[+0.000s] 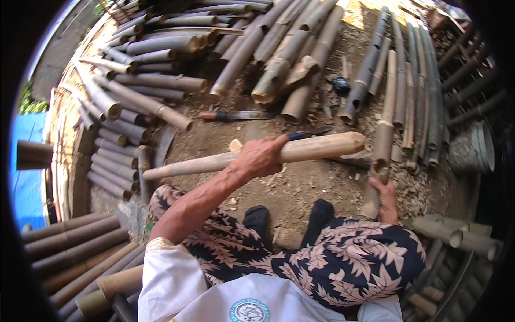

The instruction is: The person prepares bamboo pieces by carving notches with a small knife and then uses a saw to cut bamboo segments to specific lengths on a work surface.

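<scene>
My left hand (263, 156) is closed around a pale, tapered wooden club (322, 148), which lies crosswise above the ground in front of my knees. A dark blade-like tool (311, 133) shows just beyond those fingers, along the club's far side; whether the hand also touches it I cannot tell. To the right, my right hand (387, 197) is wrapped round the near end of a bamboo pole (383, 140) that runs away from me. A long knife with a brown wooden handle (214, 115) lies on the dirt past the club.
Cut bamboo tubes (166, 45) are stacked at the left and far side. More long poles (421, 91) lie at the right, near a grey bucket (472, 150). Shavings litter the dirt. A short wood block (287, 238) sits between my feet. Bamboo piles flank me at both lower corners.
</scene>
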### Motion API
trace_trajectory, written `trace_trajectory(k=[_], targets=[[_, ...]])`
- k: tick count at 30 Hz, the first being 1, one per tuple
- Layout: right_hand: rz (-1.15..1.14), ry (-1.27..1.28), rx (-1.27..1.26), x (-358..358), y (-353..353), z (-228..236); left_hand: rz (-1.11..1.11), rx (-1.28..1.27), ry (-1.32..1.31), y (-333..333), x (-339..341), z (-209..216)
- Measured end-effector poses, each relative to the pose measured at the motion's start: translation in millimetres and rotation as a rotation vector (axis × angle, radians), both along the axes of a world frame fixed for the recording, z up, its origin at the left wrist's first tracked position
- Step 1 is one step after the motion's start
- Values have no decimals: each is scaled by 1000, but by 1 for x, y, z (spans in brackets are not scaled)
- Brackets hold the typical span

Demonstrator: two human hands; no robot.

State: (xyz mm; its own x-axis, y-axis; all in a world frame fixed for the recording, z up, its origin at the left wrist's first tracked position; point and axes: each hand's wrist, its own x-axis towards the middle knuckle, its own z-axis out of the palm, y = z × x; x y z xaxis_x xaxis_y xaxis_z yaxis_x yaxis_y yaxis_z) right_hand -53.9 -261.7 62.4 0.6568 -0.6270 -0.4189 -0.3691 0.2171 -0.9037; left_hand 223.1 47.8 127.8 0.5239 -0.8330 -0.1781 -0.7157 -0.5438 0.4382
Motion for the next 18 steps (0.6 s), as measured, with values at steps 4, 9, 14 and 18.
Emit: trace_trajectory(k=[4,9,14,18], targets=[[86,-102,-149,25,21,46,-87,-116,32,-26,-31,-5],[122,-177,-334,19,28,44,-134,-65,29,-32,-52,-19],[207,106,-674,21,36,60,-150,-89,26,-23,-56,-25],[244,252,-743,12,39,72,-165,-69,33,-30,-61,-25]])
